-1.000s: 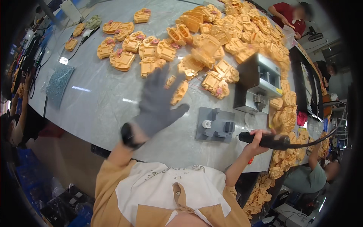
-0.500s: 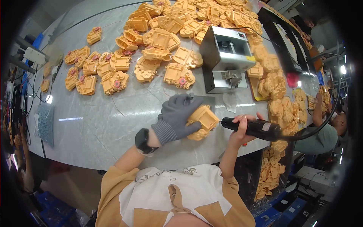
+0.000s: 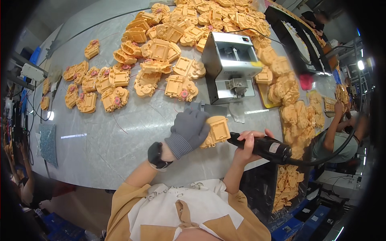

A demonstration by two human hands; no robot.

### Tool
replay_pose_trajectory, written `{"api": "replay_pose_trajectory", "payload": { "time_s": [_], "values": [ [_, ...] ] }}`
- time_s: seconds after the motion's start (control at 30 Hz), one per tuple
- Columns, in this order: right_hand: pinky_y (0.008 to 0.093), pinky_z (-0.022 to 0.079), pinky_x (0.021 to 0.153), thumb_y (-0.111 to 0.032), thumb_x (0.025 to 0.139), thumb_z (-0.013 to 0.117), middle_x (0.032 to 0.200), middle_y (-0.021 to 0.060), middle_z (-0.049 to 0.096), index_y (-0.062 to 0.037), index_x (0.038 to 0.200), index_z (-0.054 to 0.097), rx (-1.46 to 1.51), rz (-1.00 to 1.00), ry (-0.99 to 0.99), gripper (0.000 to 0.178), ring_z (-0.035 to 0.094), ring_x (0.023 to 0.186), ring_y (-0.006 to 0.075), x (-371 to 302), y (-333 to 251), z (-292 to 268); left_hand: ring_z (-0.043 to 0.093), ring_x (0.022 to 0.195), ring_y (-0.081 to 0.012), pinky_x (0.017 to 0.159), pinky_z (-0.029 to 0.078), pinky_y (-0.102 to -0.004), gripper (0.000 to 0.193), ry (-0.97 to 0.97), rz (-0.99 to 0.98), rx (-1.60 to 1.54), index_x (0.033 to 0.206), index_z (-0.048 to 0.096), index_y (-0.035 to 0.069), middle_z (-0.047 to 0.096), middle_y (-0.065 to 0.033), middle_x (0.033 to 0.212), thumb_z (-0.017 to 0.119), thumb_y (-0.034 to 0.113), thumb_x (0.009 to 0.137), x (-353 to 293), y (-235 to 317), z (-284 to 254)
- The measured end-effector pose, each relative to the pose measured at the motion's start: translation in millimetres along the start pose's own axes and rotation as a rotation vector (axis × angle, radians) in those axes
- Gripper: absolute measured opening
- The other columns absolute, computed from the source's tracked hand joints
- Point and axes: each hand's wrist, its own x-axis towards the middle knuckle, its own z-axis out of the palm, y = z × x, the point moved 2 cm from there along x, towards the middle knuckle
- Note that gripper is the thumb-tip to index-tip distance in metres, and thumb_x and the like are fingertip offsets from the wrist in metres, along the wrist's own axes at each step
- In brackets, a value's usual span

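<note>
A grey knit glove covers my left hand (image 3: 189, 130), which is closed round a yellow-orange plastic housing (image 3: 218, 129). The housing has a square recess facing up and is held just above the grey table. In my bare right hand (image 3: 248, 145) lies a black electric screwdriver (image 3: 274, 150), pointing left. Its nose meets the housing's right edge in the picture; I cannot tell whether the bit is in a hole. A dark cable runs from its rear end off to the right.
Beyond my hands stands a black and silver screw feeder (image 3: 231, 68). Similar housings (image 3: 161, 48) are heaped at the back, with more down the right side (image 3: 295, 116). A bag of small bluish parts (image 3: 47, 144) lies far left. A co-worker (image 3: 339, 140) sits at right.
The housing has turned in my left hand and sits more upright. The screwdriver now slants more, its nose lower and against the housing, where a small gap showed before. The whole view has shifted slightly.
</note>
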Motion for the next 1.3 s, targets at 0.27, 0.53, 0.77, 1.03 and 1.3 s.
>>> {"api": "replay_pose_trajectory", "payload": {
  "time_s": [0.27, 0.53, 0.77, 1.03, 1.3],
  "values": [
    [0.0292, 0.046, 0.051, -0.001, 0.072, 0.057, 0.064, 0.0073, 0.05, 0.0011, 0.114, 0.032, 0.027, 0.073, 0.057, 0.049, 0.049, 0.046, 0.0152, 8.2, 1.4, -9.1, 0.054, 0.083, -0.031, 0.073, 0.044, -0.0416, 0.027, -0.216, 0.092, 0.114, 0.105, 0.055, 0.008, 0.055, -0.0135, 0.092, 0.051, 0.018, 0.081, 46.4, -13.3, -15.1],
    [0.0284, 0.045, 0.05, -0.001, 0.072, 0.055, 0.061, 0.0071, 0.049, 0.0018, 0.115, 0.032, 0.026, 0.058, 0.077, 0.05, 0.047, 0.045, 0.015, 6.3, 2.6, -17.2, 0.045, 0.112, -0.037, 0.093, 0.036, -0.0456, 0.049, -0.122, 0.18, 0.128, 0.122, 0.047, 0.005, 0.043, -0.0218, 0.125, 0.053, 0.03, 0.081, 16.1, -7.0, -17.0],
    [0.0296, 0.045, 0.05, -0.001, 0.076, 0.055, 0.064, 0.0063, 0.049, 0.0014, 0.122, 0.03, 0.179, -0.137, -0.05, 0.052, 0.047, 0.047, 0.014, 54.1, -21.7, 7.7, 0.044, 0.113, -0.0373, 0.095, 0.035, -0.0458, 0.078, -0.128, 0.238, 0.079, 0.126, 0.045, 0.009, 0.041, -0.0193, 0.129, 0.071, 0.048, 0.063, -0.7, 21.3, -36.9],
    [0.0253, 0.045, 0.053, 0.004, 0.075, 0.057, 0.065, 0.0069, 0.054, 0.0038, 0.114, 0.037, 0.12, -0.123, -0.205, 0.044, 0.051, 0.049, 0.0119, 113.9, -5.9, 72.2, 0.048, 0.109, -0.0364, 0.089, 0.043, -0.0412, 0.088, 0.161, -0.145, -0.066, 0.13, 0.039, 0.006, 0.039, -0.021, 0.131, 0.081, 0.033, 0.057, -67.5, -17.2, -12.4],
    [0.0232, 0.043, 0.047, 0.008, 0.074, 0.056, 0.062, 0.0046, 0.053, 0.0023, 0.107, 0.04, -0.032, 0.001, -0.331, 0.037, 0.05, 0.047, 0.0111, 106.8, 4.1, 85.0, 0.046, 0.113, -0.0365, 0.093, 0.039, -0.0434, 0.089, 0.102, -0.051, -0.167, 0.127, 0.043, 0.008, 0.04, -0.022, 0.131, 0.081, 0.039, 0.053, -64.0, -48.4, -8.2]
  ]
}}
